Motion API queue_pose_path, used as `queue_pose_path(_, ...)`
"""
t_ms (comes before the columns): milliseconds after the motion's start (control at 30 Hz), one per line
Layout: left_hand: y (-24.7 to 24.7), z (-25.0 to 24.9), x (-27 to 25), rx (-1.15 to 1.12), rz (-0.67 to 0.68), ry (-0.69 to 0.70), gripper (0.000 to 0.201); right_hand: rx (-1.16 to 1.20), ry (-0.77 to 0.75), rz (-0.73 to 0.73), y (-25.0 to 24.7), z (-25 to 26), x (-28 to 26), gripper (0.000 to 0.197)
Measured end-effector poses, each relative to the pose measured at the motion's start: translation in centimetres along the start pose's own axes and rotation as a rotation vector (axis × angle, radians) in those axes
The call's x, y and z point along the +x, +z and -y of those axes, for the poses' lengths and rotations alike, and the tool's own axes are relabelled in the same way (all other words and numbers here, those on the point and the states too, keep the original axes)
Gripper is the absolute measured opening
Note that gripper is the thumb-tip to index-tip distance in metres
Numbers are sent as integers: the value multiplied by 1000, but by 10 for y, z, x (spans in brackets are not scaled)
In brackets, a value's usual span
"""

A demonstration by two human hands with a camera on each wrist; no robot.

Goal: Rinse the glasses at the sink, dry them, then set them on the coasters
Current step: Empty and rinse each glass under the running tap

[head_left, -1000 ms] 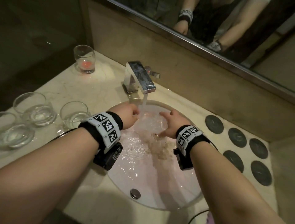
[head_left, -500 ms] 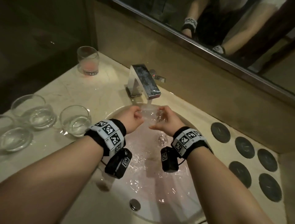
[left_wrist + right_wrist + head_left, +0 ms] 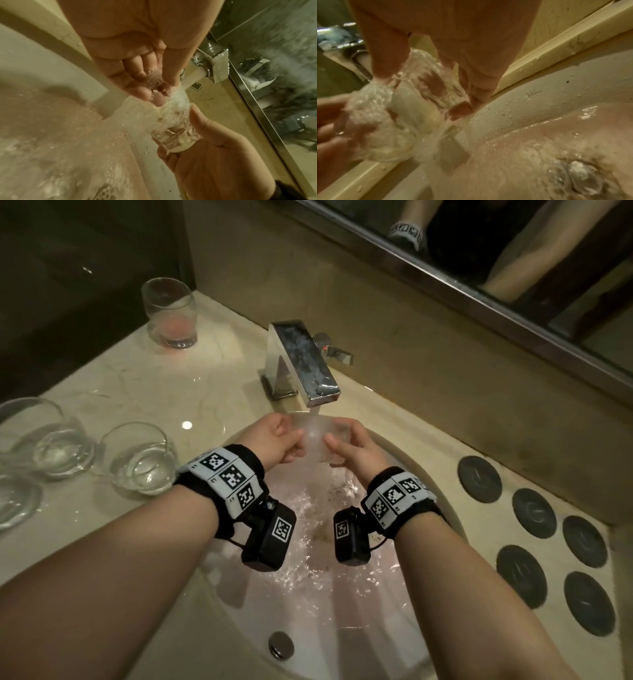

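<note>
glass [image 3: 317, 436] under faucet [image 3: 305, 364], over sink [image 3: 442, 484] | tumblers [image 3: 140, 457] left | coasters [image 3: 534, 511] right

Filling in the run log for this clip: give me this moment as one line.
stage: rinsing | left hand and right hand: both hold glass under running tap | coasters: bare

The marble tabletop [image 3: 212, 378] carries four glasses left of the faucet [image 3: 301, 364]: one with pink residue [image 3: 170, 313], three clear ones [image 3: 140, 458]. Six dark coasters [image 3: 534, 513] lie right of the faucet
</note>
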State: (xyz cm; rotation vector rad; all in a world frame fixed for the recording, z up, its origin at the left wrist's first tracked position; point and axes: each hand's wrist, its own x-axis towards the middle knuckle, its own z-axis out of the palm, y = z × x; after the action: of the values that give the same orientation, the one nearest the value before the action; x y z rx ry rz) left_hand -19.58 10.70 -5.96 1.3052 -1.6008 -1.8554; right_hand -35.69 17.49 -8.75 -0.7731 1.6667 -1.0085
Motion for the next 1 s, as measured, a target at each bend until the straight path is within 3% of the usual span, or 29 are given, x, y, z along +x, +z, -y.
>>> queue_pose_path(167,-3,5,-4,-22,115,22,38,-53,65,-83,13,3,3,76)
queue_pose_path(333,-5,1,-2,-144,55,5,21,26,-47,13,7,4,-1,41)
queue_pose_path(433,-9,1,2,-194,17,-30,31,78,-38,45,6,2,0,46)
queue_pose_path(533,-12,3,1,-128,110,-38,40,88,23,-19,12,6,0,52)
queue_pose_path(633,-10,1,1,-158,72,-51,24,-26,14,-79,16,7,1,53)
queue_pose_path(800,-9,-3,3,-230,6,-77,7,70,-49,55,10,4,0,48)
queue_pose_path(900,-11,-2,3,-281,44,-106,17,96,-29,18,11,6,-1,45)
queue_pose_path(1000,-10,-1,4,-301,79,-142,27,-14,39,-73,16,10,2,59)
